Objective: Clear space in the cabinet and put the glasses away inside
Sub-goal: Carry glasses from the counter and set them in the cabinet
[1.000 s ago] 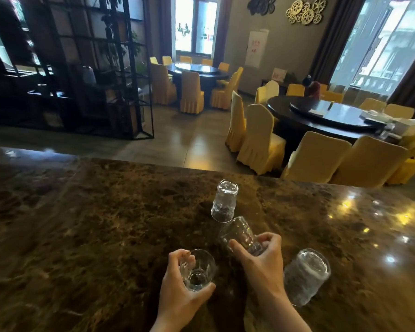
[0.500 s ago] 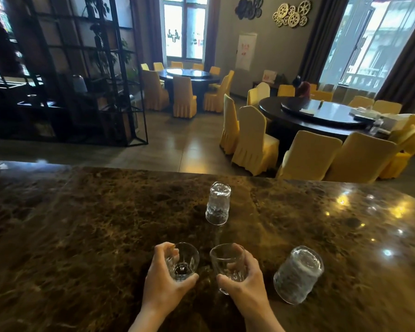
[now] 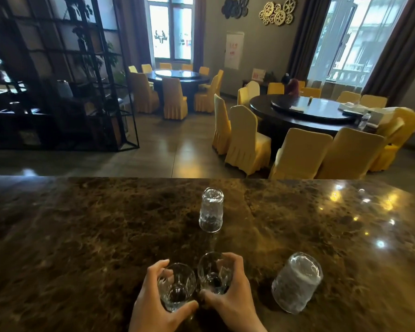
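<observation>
On the dark marble counter (image 3: 86,236) near its front edge, my left hand (image 3: 153,305) grips a clear upright glass (image 3: 176,286). Right beside it, my right hand (image 3: 233,298) grips a second upright glass (image 3: 212,274). The two glasses stand side by side, nearly touching. A third glass (image 3: 211,209) stands upside down further back in the middle of the counter. A fourth textured glass (image 3: 296,281) stands upside down to the right of my right hand. No cabinet is in view.
Beyond the counter's far edge is a dining room with round dark tables (image 3: 307,111) and yellow-covered chairs (image 3: 247,140). A black open metal shelf unit (image 3: 65,75) stands at the left. Bare counter stretches to both sides of the glasses.
My right hand has turned its glass from tilted to upright and brought it down next to the left hand's glass. The view has lifted a little.
</observation>
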### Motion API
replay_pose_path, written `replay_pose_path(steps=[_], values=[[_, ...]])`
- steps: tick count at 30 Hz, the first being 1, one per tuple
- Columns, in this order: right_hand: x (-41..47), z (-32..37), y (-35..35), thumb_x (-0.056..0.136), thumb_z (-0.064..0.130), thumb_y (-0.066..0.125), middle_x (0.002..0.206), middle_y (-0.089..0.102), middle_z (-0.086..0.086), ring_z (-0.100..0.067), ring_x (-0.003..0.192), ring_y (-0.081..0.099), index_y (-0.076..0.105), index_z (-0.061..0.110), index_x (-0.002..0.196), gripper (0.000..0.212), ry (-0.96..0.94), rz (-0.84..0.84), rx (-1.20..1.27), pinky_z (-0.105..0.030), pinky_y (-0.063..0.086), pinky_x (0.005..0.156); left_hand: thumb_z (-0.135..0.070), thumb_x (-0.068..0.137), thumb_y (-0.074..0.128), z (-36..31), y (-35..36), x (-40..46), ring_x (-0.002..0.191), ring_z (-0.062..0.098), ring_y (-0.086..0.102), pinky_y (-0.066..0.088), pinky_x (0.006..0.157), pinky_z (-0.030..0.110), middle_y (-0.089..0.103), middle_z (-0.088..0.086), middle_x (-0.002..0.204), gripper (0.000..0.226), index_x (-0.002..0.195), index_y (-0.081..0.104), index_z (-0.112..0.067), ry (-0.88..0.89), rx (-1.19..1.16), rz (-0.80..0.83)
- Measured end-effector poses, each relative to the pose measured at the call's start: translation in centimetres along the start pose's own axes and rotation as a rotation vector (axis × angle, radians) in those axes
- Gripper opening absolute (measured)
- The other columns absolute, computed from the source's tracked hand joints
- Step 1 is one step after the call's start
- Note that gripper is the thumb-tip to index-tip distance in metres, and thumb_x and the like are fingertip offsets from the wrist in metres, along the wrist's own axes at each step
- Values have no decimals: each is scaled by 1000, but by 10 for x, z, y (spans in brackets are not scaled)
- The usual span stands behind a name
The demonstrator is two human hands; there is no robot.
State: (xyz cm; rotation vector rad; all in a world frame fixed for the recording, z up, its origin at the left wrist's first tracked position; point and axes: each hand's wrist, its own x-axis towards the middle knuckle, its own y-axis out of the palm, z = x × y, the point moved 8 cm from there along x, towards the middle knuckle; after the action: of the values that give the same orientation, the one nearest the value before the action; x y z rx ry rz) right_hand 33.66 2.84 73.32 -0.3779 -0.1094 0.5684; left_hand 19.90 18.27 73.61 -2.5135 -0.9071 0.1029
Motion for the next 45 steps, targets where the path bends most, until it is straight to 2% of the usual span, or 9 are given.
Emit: replay_pose_path(steps=[7, 11, 15, 19, 27, 32, 36, 40, 45], values=[[-6, 10, -7, 46, 57, 95, 131, 51, 24, 15, 124, 46, 22, 52, 142, 120, -33, 87, 8, -10, 40, 100, -79, 73, 58, -64, -32, 48, 120, -4, 52, 43, 97, 24, 54, -18, 131, 76, 135, 44, -36, 214, 83, -129], [-8, 24, -32, 65, 61, 82, 132, 54, 24, 11, 125, 47, 37, 46, 139, 88, -71, -56, -49, -15, 39, 104, -60, 80, 69, -132, -15, 127, 116, 10, 56, 50, 86, 28, 51, -9, 132, 60, 131, 46, -38, 329, 291, -135], [-10, 39, -58, 78, 36, 77, 121, 58, 22, 9, 113, 54, 49, 40, 125, 55, -148, -187, -219, -10, 44, 95, -64, 74, 72, -143, 51, 190, 128, 28, 49, 51, 96, 46, 40, 3, 144, 84, 142, 25, -48, 176, 633, 137], [-14, 50, -70, 78, 40, 71, 113, 56, 25, 7, 108, 56, 56, 36, 122, 46, -198, -178, -285, -11, 46, 92, -61, 69, 78, -117, 91, 219, 132, 37, 46, 51, 98, 50, 33, 11, 150, 102, 148, 16, -50, 38, 825, 282], [-29, 63, -89, 82, 37, 65, 111, 55, 24, 4, 106, 55, 60, 34, 119, 37, -268, -147, -345, -11, 46, 88, -47, 63, 88, -113, 96, 228, 101, 30, 59, 53, 69, 36, 51, 3, 114, 69, 113, 41, -43, 78, 814, 210], [-37, 88, -103, 73, 25, 74, 99, 61, 15, -4, 90, 59, 65, 31, 106, 35, -462, -209, -499, -18, 52, 76, -72, 53, 82, -133, 69, 201, 81, 14, 56, 41, 58, 25, 52, -10, 94, 67, 98, 40, -46, 119, 464, -71], [-18, 95, -111, 68, 29, 84, 101, 69, -1, -25, 100, 64, 68, 23, 108, 43, -410, -57, -1022, -38, 54, 91, -76, 41, 84, -135, 57, 161, 89, 16, 67, 54, 58, 31, 66, -4, 104, 79, 101, 52, -37, -133, -289, -186], [-3, 78, -119, 86, 28, 71, 136, 50, -23, -47, 135, 36, 51, 12, 133, 53, -286, 132, -1353, -59, 22, 117, -53, 50, 94, -130, 92, 117, 103, 26, 71, 55, 56, 30, 73, 7, 114, 78, 116, 68, -20, -444, -885, -44], [1, 63, -128, 87, 36, 70, 125, 53, -19, -40, 114, 49, 52, 15, 131, 51, -177, 275, -1502, -56, 44, 96, -41, 68, 87, -162, 132, 67, 101, 31, 72, 59, 59, 30, 75, 14, 108, 35, 92, 81, -16, -561, -1218, 137]])
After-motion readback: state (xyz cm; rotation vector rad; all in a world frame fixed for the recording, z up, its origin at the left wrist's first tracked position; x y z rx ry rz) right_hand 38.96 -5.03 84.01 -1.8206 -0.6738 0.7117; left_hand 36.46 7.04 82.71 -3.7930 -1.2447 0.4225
